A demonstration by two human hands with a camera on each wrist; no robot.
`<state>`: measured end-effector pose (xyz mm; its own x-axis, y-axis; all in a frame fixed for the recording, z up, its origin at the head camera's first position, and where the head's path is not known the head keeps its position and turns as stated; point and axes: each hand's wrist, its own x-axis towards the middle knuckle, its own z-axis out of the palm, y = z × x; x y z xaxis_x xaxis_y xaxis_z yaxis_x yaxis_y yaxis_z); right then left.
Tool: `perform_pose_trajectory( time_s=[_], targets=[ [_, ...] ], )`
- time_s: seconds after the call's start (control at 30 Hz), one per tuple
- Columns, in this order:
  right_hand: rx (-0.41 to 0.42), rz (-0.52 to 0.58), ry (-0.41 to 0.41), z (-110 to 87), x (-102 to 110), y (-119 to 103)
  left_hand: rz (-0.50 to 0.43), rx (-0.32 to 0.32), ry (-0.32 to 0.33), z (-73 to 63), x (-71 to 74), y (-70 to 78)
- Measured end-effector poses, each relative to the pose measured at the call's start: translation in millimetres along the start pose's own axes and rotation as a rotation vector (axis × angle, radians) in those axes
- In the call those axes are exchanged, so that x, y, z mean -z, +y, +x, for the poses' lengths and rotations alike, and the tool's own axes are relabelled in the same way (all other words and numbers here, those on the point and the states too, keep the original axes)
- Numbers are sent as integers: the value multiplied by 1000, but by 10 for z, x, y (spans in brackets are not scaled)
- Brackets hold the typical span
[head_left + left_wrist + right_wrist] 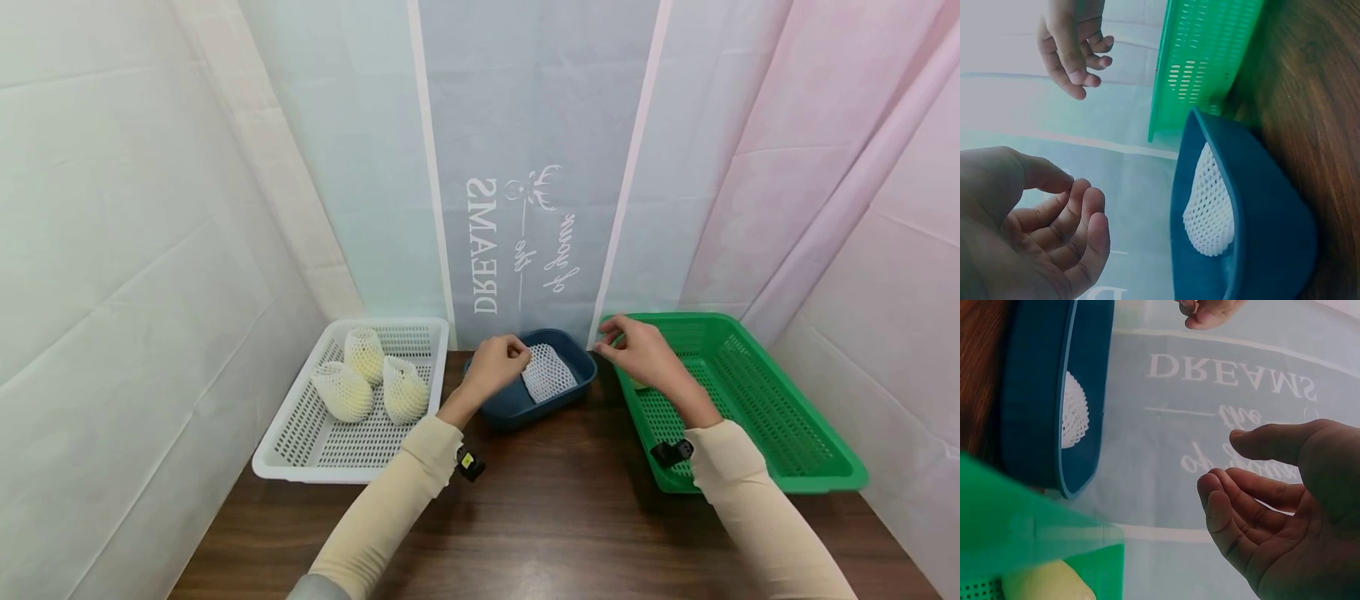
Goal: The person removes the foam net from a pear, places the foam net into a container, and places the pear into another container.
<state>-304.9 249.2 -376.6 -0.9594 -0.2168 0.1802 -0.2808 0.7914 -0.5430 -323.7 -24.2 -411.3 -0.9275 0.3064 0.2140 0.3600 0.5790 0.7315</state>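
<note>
My left hand (491,362) hovers over the left side of a dark blue basin (508,402), fingers loosely bent, thumb tip near the index fingertip, nothing visible in its grasp. Inside the basin lies a flat white foam net sleeve (549,372), also visible in the left wrist view. My right hand (641,354) is above the near-left corner region of a green basket (787,408); the right wrist view shows its thumb and fingers apart and holding nothing. Partly hidden below that hand is a pale yellow fruit (1047,584) in the green basket.
At the left stands a white perforated basket (337,452) with three yellowish fruits (407,392) in foam net sleeves. All containers sit on a dark wooden table (547,517). A printed curtain (525,100) hangs right behind them, with pale fabric on both sides.
</note>
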Motion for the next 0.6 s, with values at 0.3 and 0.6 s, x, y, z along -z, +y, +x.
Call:
perform_pose_trajectory(
  time_s=[0.3,0.6],
  targets=[
    [-8,36,6,5,-133,-96,8,1,32,-37,84,13],
    [20,58,13,4,-253,-243,11,8,27,-84,186,-13]
  ],
)
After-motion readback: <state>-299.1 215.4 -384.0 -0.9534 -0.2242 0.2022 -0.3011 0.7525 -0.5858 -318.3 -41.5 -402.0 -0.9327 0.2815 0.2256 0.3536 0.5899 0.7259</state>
